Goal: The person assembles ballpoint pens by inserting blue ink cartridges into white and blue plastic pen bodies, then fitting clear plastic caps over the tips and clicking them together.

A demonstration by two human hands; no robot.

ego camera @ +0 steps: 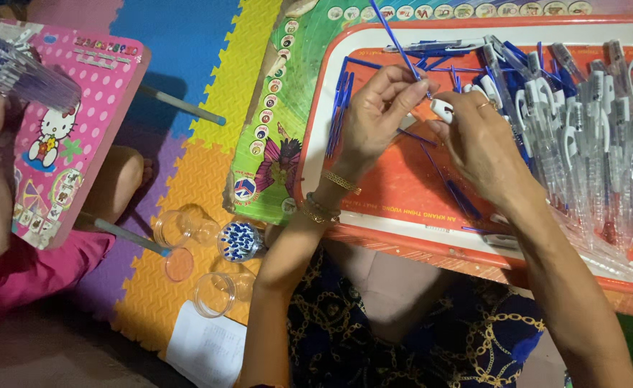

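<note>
Two hands work over one orange tray (316, 122): the left hand (374, 115) and the right hand (478, 144), which share one thin blue refill (397, 44) and one white pen part (442, 109). At the right of the tray lies one heap of clear pen barrels (589, 122), too many to count. Near left on the foam floor mat (208, 144) stand three clear plastic jars (180, 228), one of them full of blue pieces (240, 241). One pink board (79, 108) lies at far left.

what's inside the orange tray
Inside the orange tray: loose blue refills and a heap of clear pen barrels; what lies beneath the heap and hands is hidden.
</note>
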